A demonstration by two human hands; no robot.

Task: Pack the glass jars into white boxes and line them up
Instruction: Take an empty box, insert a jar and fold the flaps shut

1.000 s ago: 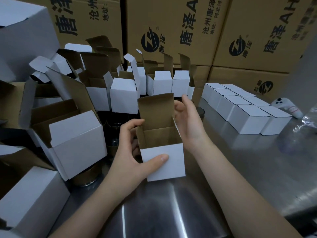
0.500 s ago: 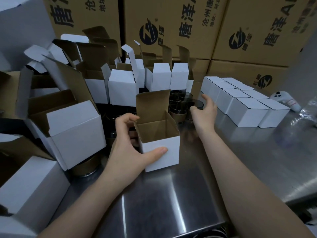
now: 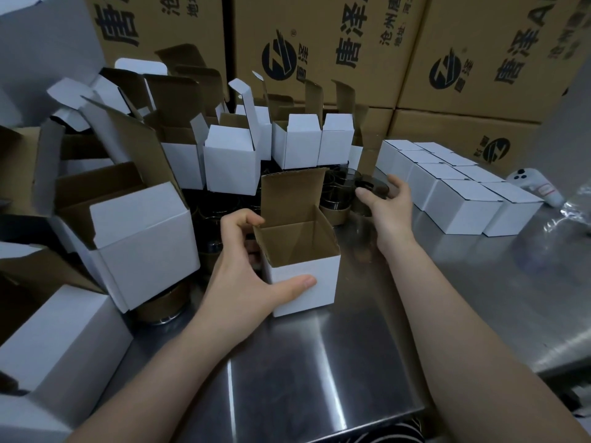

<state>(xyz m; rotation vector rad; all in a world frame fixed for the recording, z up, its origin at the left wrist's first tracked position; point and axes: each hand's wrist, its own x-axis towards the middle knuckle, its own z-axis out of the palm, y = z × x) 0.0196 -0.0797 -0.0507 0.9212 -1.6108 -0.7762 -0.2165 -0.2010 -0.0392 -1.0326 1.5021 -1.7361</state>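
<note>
My left hand (image 3: 243,282) grips an open white box (image 3: 323,282) that stands upright on the steel table (image 3: 319,362), thumb on its front face, fingers at its left rim. The lid flap stands up and the brown inside holds nothing. My right hand (image 3: 388,212) reaches past the box, thumb and fingers curled round the top of a dark glass jar (image 3: 372,187). More jars (image 3: 335,193) stand grouped behind the box. Closed white boxes (image 3: 460,203) sit in two rows at the right.
Several open empty white boxes (image 3: 230,161) crowd the back and left, with a bigger one (image 3: 144,238) tipped over a jar. Brown printed cartons (image 3: 319,43) wall the back. A white handheld device (image 3: 531,183) and clear plastic (image 3: 579,206) lie far right.
My right hand left the box's right side, reached back to the jars and closed on one. My left hand set the box down on the table and still holds it.
</note>
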